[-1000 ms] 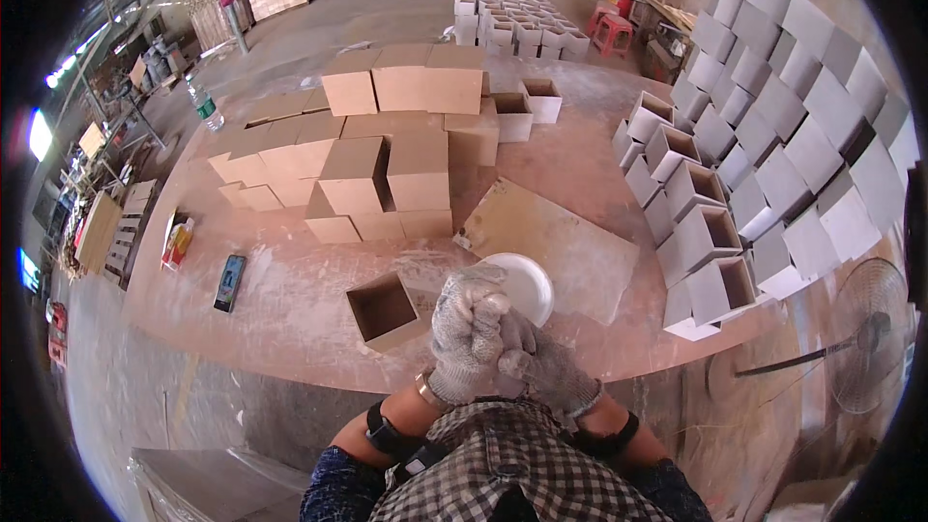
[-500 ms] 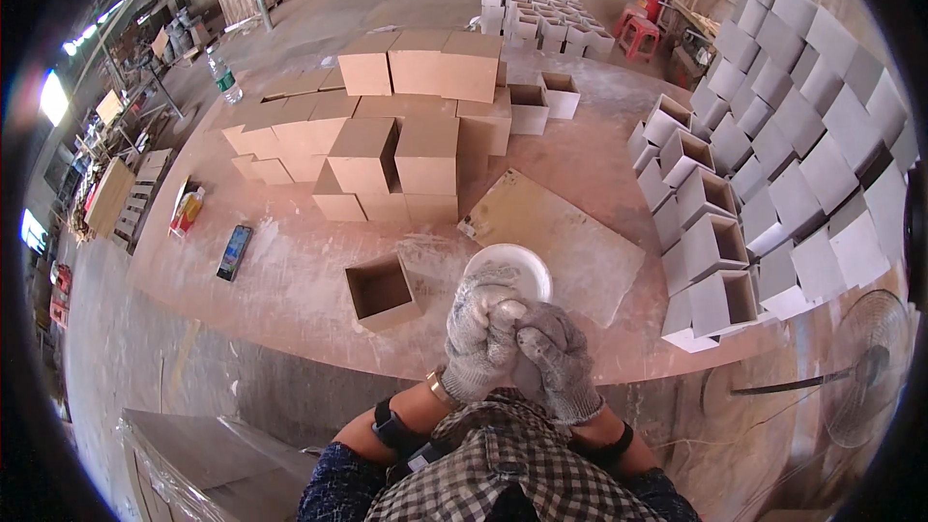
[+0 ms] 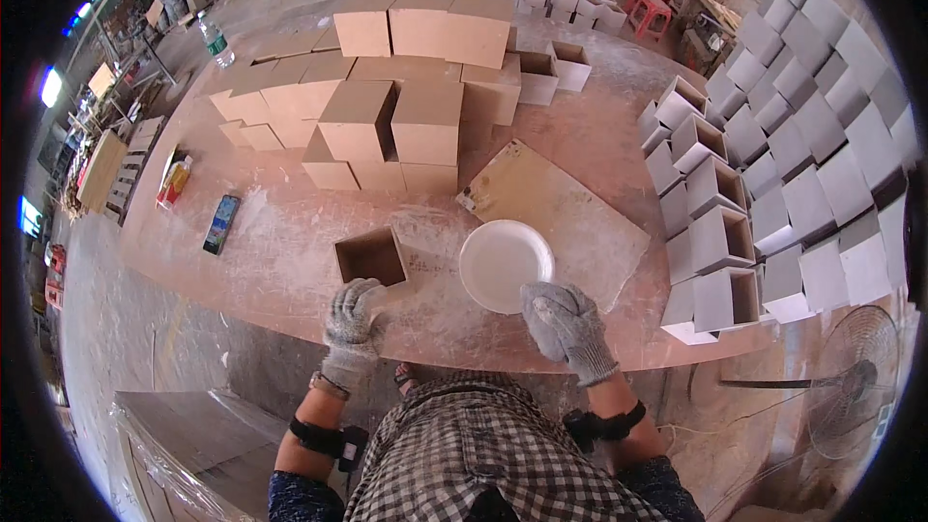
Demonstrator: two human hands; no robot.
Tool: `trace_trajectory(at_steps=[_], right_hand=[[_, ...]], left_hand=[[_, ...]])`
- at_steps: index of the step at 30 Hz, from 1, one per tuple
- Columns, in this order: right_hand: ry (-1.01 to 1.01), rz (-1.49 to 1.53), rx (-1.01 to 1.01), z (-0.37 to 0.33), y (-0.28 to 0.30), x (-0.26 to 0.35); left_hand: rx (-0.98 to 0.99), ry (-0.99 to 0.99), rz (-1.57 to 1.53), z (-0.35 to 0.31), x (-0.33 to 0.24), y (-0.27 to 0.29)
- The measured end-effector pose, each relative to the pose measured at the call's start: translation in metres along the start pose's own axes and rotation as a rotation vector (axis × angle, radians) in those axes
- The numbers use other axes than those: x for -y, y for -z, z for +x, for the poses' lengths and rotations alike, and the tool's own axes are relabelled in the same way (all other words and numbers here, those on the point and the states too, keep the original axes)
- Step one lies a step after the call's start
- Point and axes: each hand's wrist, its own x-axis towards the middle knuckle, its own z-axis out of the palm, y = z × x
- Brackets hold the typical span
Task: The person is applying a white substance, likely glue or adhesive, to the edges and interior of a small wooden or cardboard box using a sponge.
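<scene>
We stand gloved at a dusty table (image 3: 464, 346). Our left hand (image 3: 352, 323), loosely curled with thumb out, is at the near edge of an open box (image 3: 375, 255), left of a white dish (image 3: 506, 263). Our right hand (image 3: 566, 325), fingers bunched, is by the dish's near right rim; we cannot tell whether it pinches anything. Brown boxes (image 3: 425, 140) stand stacked beyond.

From here, the knitted gloves (image 3: 354, 333) look rough and matt, the round dish (image 3: 505, 266) smooth, the open box (image 3: 369, 256) toward nine o'clock matt board, the bottle (image 3: 217, 43) at ten glossy plastic.
</scene>
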Motion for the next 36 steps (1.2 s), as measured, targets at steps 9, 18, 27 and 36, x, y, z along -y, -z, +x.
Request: trace_trajectory(at_steps=[9, 18, 27, 36], right_hand=[[0.207, -1.569, 0.269, 0.073, 0.011, -0.044], [0.054, -1.692, 0.478, 0.1, -0.013, -0.024], [0.275, -1.605, 0.417, 0.102, 0.027, -0.031], [0.006, -1.764, 0.312, 0.115, 0.018, -0.066]], left_hand=[[0.23, -0.072, 0.231, 0.002, 0.036, 0.002], [0.213, -0.093, 0.181, 0.006, 0.042, -0.016], [-0.024, 0.111, -0.113, 0.01, 0.038, 0.0], [0.066, 0.811, -1.142, -0.03, 0.006, 0.013]])
